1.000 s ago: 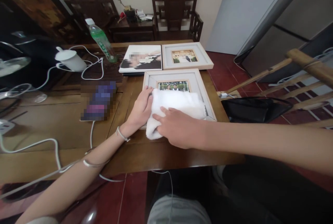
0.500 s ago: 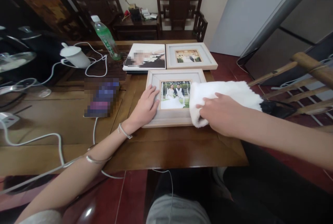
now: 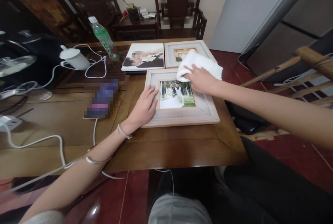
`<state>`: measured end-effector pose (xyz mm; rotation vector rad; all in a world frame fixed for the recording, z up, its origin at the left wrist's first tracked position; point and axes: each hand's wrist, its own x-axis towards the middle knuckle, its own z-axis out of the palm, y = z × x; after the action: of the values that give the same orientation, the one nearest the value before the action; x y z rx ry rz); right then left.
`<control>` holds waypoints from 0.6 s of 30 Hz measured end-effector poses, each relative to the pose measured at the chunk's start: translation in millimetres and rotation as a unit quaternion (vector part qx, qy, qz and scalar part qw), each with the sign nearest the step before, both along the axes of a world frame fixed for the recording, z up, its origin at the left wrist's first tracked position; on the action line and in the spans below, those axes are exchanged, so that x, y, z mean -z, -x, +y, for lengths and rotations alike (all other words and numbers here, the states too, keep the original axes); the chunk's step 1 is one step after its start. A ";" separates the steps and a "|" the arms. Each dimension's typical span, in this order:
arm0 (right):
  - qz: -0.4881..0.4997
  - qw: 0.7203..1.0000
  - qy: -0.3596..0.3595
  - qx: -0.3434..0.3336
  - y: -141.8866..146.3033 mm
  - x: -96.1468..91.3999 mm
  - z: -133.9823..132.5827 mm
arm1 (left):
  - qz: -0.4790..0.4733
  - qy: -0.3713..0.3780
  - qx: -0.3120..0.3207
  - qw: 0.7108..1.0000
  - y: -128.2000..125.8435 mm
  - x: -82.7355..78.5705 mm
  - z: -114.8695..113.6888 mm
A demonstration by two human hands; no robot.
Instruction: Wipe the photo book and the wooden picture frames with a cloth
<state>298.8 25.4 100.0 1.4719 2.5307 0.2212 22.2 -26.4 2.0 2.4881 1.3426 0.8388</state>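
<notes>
A pale wooden picture frame (image 3: 179, 117) with a photo of two people lies flat near the table's right end. My left hand (image 3: 144, 106) rests on its left border, fingers stretched out, holding it down. In my right hand (image 3: 204, 80) is a white cloth (image 3: 199, 62), pressed by bent fingers onto the frame's upper right border. The cloth also covers part of a second picture frame (image 3: 170, 48) behind. Left of that one lies a white photo panel (image 3: 142, 57) on top of something dark.
On the left of the wooden table (image 3: 169, 147) are a phone (image 3: 102, 99) on a cable, a lidded white cup (image 3: 75, 58), a green bottle (image 3: 105, 40) and a white power strip (image 3: 10, 122). A bamboo chair (image 3: 309, 67) stands at the right; a dark carved chair (image 3: 179, 12) stands behind.
My right hand has moved the white cloth from the frame's right side up and away to its upper right corner, uncovering the right border. My left hand has stayed in place.
</notes>
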 end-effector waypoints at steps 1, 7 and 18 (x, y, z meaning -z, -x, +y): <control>0.002 1.000 0.008 -0.011 5.7 0.8 0.1 | 0.001 0.000 -0.001 1.000 0.3 0.0 0.1; 0.025 0.991 0.108 -0.080 40.4 2.0 -40.5 | 0.001 0.008 0.000 1.000 0.9 -1.1 1.2; 0.093 0.953 0.259 -0.129 62.0 -30.7 -123.8 | -0.031 0.010 -0.002 0.999 0.5 3.9 5.5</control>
<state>236.8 -98.4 130.7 0.9964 2.6326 -0.5324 21.6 -20.9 -1.8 2.4243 1.3284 0.8910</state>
